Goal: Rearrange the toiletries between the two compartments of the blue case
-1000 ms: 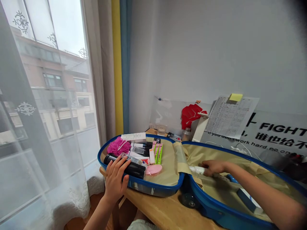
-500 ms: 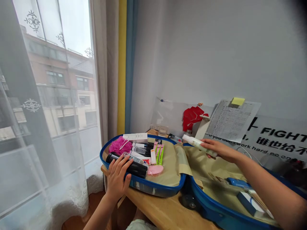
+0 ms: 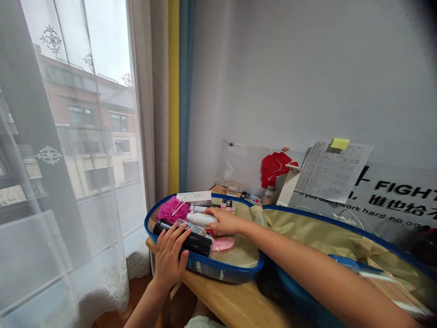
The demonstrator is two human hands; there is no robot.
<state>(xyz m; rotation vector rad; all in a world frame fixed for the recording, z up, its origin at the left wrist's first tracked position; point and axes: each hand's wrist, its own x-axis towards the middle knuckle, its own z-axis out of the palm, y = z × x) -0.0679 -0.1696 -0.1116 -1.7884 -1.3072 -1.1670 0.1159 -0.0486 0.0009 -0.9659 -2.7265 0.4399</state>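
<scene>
My right hand (image 3: 225, 222) grips a white tube-shaped bottle (image 3: 200, 218), lying low over the items in the left half of a blue suitcase (image 3: 225, 274). My left hand (image 3: 171, 253) rests with fingers stretched over a black cylinder (image 3: 196, 243) along the near rim. Beside the cylinder lies a clear packet, partly under my fingers. A pink oval pad (image 3: 223, 243) sits at the cylinder's right end. Behind are a magenta bath puff (image 3: 173, 209) and a white box (image 3: 194, 197). My right hand covers most of the pink-and-green packets.
The suitcase lies open on a wooden table (image 3: 246, 303). Its right half holds a blue object (image 3: 355, 263) and a bundle of thin sticks (image 3: 392, 289), partly behind my right forearm. Against the wall stand a small clear bottle (image 3: 268, 195) and a paper sheet (image 3: 334, 171). Curtains hang at left.
My right hand has carried the white bottle leftward and down, from above the suitcase hinge to the items in the left half. My left hand stays on the black cylinder.
</scene>
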